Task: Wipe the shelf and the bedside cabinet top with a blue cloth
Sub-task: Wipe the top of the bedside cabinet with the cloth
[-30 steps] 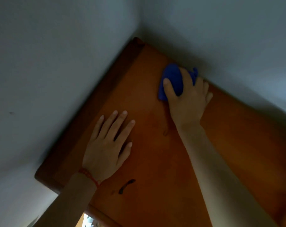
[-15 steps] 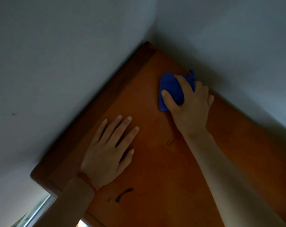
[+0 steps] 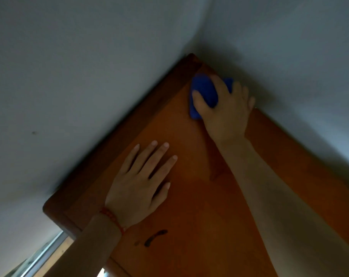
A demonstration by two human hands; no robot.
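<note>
Stain [image 3: 155,237]: a dark smear on the wood, just beside your left wrist.
Left hand [image 3: 138,186]: flat on the wooden surface [image 3: 189,216], fingers spread, holding nothing.
Right hand [image 3: 223,112]: farther in, fingers closed over the cloth, pressing it down.
Cloth [image 3: 204,90]: blue, bunched under your right hand, near the surface's far corner where the two walls [image 3: 79,76] meet.

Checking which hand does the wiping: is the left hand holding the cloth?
No, the left hand lies flat and empty on the wooden top, while the right hand presses the cloth.
</note>
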